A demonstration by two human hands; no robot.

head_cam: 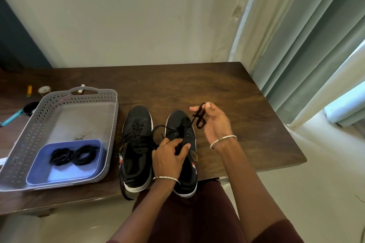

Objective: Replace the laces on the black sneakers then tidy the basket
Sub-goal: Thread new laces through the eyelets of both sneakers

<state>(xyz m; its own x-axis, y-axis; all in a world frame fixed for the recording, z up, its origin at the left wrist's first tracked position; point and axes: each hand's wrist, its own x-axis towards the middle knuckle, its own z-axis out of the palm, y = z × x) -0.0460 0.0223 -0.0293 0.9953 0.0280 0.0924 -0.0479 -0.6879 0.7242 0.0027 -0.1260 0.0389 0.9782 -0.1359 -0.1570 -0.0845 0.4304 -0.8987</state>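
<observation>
Table [227, 92], dark wood, holding sneakers [136, 118] and basket [25, 140], pale wall [128, 16], curtains [306, 55]

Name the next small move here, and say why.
Probably pull the lace up and away with the right hand to free it from the last eyelets of the right sneaker, while the left hand grips that shoe. The lace is looped in the fingers, but one strand runs down into the shoe, where some eyelets show bare.

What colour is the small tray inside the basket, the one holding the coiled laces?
The small tray is periwinkle blue; the head view shows it.
</observation>
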